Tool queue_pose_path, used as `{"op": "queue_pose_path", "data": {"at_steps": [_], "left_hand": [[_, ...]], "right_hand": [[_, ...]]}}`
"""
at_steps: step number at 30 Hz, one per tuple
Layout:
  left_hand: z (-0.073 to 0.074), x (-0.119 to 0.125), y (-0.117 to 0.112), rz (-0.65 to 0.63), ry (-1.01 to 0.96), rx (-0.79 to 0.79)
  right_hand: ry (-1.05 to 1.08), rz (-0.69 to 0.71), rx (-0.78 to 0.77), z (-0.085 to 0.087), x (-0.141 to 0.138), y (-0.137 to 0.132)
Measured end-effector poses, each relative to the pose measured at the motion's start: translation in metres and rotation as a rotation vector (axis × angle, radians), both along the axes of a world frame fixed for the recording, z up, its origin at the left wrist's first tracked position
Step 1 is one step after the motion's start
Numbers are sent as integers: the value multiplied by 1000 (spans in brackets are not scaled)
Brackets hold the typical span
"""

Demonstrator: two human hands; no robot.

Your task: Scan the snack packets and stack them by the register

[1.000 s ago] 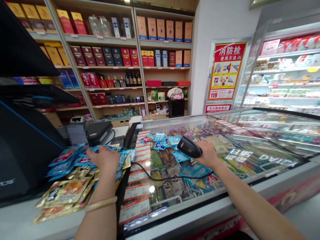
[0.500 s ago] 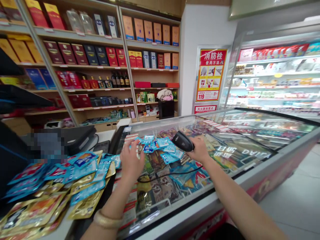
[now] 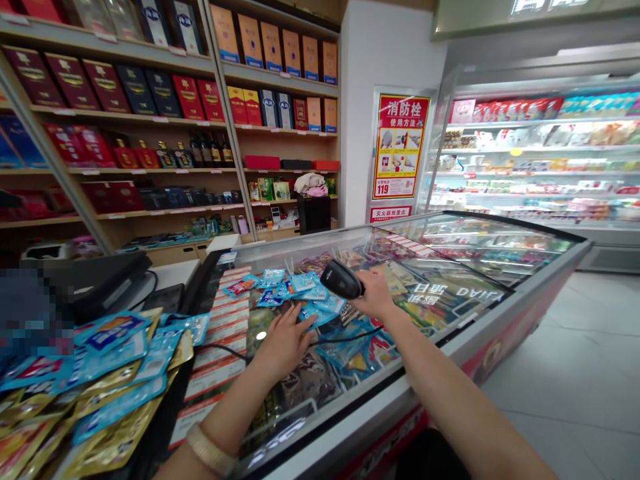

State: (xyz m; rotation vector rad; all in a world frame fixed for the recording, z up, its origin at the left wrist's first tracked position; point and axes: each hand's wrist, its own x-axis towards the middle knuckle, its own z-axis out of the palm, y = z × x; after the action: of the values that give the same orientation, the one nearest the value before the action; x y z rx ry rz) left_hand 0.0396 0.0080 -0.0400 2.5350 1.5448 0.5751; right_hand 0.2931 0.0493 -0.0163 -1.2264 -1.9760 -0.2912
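My right hand [image 3: 376, 296] grips a black barcode scanner [image 3: 341, 279], held over several small blue packets [image 3: 295, 288] that lie on the glass lid of a chest freezer [image 3: 450, 333]. The scanner's black cable [image 3: 345, 337] trails across the glass. My left hand [image 3: 286, 341] lies on the glass with fingers stretched toward a blue packet [image 3: 315, 312], fingertips at its edge. A gold bangle sits on my left wrist.
A heap of blue and gold snack packets [image 3: 95, 373] covers the counter at the left, beside a black till [image 3: 105, 283]. Shelves of boxed goods [image 3: 165, 120] fill the back wall. An open chiller [image 3: 530, 153] stands at the right, with bare floor [image 3: 575, 373] before it.
My left hand has left the packet heap on the counter and moved right onto the freezer glass, reaching the blue packets. The view has swung to the right.
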Motion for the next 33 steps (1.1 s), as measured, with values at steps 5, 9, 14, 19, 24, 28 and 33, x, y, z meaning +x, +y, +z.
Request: {"op": "queue_pose_path", "data": {"at_steps": [5, 9, 14, 19, 24, 28, 33], "left_hand": [[5, -5, 0, 63, -105, 57], [9, -11, 3, 109, -186, 175], [4, -8, 10, 84, -93, 109], [4, -2, 7, 94, 84, -30], [17, -4, -2, 228, 113, -22], [21, -7, -3, 324, 21, -26], [19, -8, 0, 404, -175, -70]], "right_hand": [[16, 22, 18, 0, -1, -1], [23, 35, 25, -3, -3, 0], [1, 45, 0, -3, -4, 0], [-23, 49, -5, -3, -6, -1], [-42, 56, 7, -4, -7, -1], [-52, 70, 14, -6, -8, -1], [-65, 84, 5, -7, -9, 0]]}}
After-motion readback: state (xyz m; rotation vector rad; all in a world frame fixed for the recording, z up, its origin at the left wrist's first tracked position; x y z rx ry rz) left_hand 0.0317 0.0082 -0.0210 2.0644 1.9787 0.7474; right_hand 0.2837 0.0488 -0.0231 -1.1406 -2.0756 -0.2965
